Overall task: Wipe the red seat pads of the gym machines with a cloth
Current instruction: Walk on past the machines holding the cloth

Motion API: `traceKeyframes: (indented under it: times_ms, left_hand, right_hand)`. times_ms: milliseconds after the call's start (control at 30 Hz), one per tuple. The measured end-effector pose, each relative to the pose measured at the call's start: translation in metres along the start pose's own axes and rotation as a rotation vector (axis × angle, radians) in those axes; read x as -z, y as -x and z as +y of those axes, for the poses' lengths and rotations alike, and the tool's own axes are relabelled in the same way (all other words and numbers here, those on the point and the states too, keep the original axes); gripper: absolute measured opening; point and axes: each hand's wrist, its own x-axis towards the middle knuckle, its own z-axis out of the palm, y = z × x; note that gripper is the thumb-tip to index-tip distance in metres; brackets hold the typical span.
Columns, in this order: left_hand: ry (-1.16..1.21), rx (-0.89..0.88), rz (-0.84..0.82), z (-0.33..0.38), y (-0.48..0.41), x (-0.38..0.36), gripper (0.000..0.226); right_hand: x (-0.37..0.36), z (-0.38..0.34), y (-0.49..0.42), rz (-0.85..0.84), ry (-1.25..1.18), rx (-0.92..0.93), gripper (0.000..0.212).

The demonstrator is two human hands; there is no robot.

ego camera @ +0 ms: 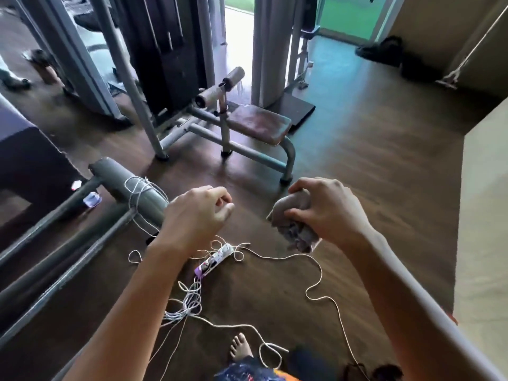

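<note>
A bunched grey cloth (297, 235) is gripped in the right hand (327, 213); the left hand (198, 215) is held loosely curled, apparently empty. The red seat pad (259, 123) is seen well ahead, slightly nearer the right hand.

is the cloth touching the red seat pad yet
No, the right hand holds the cloth in the air, apart from the red seat pad.
</note>
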Motion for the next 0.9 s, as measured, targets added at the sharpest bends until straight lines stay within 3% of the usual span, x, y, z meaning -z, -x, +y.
traceKeyframes:
  times_ms: [267, 533, 900]
  left_hand:
    - [-0.028, 0.066, 0.022, -0.016, -0.151, 0.003, 0.019]
    - [-0.059, 0.306, 0.128, -0.029, -0.289, 0.014, 0.02]
    - [0.023, 0.642, 0.308, -0.112, -0.394, 0.043, 0.016]
  right_hand:
    - [-0.002, 0.01, -0.173, -0.092, -0.028, 0.051, 0.04]
    - [0.009, 0.002, -0.36, -0.143, -0.006, 0.268, 0.039]
    - [-0.03, -0.094, -0.556, -0.301, -0.035, 0.656, 0.037]
